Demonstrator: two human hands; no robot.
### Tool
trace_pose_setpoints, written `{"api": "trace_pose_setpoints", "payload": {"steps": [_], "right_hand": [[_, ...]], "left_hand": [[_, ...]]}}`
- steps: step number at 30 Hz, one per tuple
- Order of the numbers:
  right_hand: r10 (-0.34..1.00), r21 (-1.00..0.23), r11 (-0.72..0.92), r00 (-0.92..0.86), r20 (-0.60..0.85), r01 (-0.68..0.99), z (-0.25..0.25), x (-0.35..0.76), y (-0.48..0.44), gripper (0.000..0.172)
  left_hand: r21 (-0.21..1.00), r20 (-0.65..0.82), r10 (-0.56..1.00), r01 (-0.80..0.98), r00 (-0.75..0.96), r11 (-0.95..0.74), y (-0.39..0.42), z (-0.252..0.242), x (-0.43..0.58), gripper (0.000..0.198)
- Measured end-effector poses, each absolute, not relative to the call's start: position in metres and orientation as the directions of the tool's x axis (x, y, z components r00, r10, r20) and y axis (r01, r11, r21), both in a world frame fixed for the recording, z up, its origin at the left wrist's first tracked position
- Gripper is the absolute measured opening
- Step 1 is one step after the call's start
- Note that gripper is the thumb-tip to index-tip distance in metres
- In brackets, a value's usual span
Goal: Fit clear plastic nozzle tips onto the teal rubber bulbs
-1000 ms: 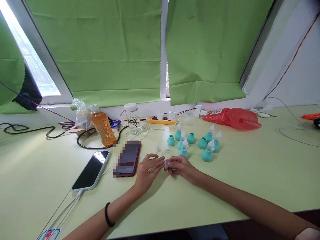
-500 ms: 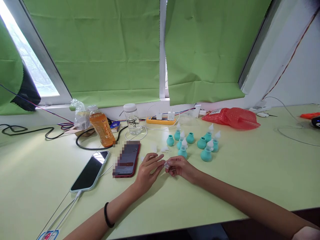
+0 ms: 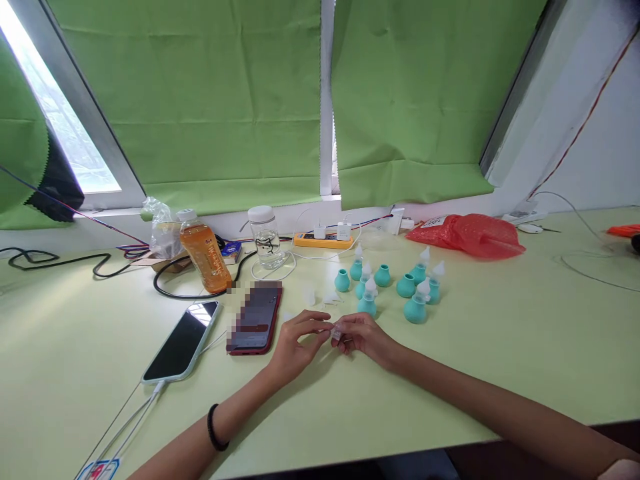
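My right hand [image 3: 367,337] is closed on a small clear plastic piece [image 3: 337,332], held just above the table. From the other side, my left hand [image 3: 300,343] meets it with the tips of thumb and forefinger; they appear to pinch its edge. The piece is partly hidden by the fingers. Beyond my right hand stand several teal rubber bulbs. Some, such as the front right bulb [image 3: 415,311], carry a clear collar and a pointed white tip; others, like the teal bulb [image 3: 342,281], have a bare open neck. Loose whitish tips [image 3: 331,298] lie beyond my fingers.
A dark red phone [image 3: 256,320] and a pale-cased phone [image 3: 181,343] with white cables lie left. Behind are an orange drink bottle [image 3: 205,257], a clear jar [image 3: 267,243], an orange power strip [image 3: 323,241] and a red plastic bag [image 3: 470,235].
My left hand's fingers have drawn together and closed in on the clear piece, its forefinger lower than before. My right hand stays about where it was. The bulbs have not moved.
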State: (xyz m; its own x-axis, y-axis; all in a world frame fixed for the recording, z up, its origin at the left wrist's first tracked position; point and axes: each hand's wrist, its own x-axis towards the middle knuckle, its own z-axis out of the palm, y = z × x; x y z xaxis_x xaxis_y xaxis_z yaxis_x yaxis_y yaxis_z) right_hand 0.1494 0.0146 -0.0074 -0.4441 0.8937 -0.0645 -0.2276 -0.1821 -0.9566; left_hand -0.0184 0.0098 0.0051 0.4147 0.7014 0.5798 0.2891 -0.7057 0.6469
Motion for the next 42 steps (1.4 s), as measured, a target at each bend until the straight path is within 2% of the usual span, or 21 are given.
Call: {"api": "trace_pose_setpoints", "payload": {"steps": [7,13,21,31,34,39,42], "right_hand": [[0.903,-0.966,-0.156,-0.426,-0.054,-0.207,-0.0082,0.1492,0.0149,0.024],[0.896,-0.96,-0.167,-0.441,-0.053,-0.224,-0.009,0.1487,0.0157,0.022],[0.892,-0.977,-0.147,-0.448,-0.064,-0.153,-0.0036,0.1484,0.0124,0.022],[0.866,-0.977,-0.16,-0.495,-0.071,-0.14,-0.0035,0.1514,0.0144,0.022],[0.886,-0.979,-0.141,-0.459,-0.06,-0.145,-0.0028,0.1508,0.0128,0.02],[0.902,-0.979,-0.131,-0.428,-0.053,-0.156,-0.0069,0.1492,0.015,0.018],[0.897,-0.982,-0.134,-0.438,-0.065,-0.13,-0.008,0.1495,0.0164,0.026]], "left_hand": [[0.82,0.462,0.824,0.197,0.328,-0.538,0.0066,0.0019,-0.0153,0.014],[0.862,0.367,0.885,0.252,0.287,-0.44,0.0064,0.0028,-0.0131,0.016],[0.819,0.441,0.838,0.239,0.321,-0.522,0.0064,0.0025,-0.0135,0.015],[0.805,0.434,0.826,0.258,0.36,-0.535,0.0031,0.006,-0.0118,0.02],[0.77,0.452,0.813,0.298,0.368,-0.563,0.003,0.0058,-0.0114,0.021],[0.638,0.484,0.767,0.43,0.42,-0.639,0.0041,0.0034,-0.0118,0.019],[0.66,0.467,0.784,0.429,0.408,-0.617,0.0046,0.0012,-0.0123,0.02]]}}
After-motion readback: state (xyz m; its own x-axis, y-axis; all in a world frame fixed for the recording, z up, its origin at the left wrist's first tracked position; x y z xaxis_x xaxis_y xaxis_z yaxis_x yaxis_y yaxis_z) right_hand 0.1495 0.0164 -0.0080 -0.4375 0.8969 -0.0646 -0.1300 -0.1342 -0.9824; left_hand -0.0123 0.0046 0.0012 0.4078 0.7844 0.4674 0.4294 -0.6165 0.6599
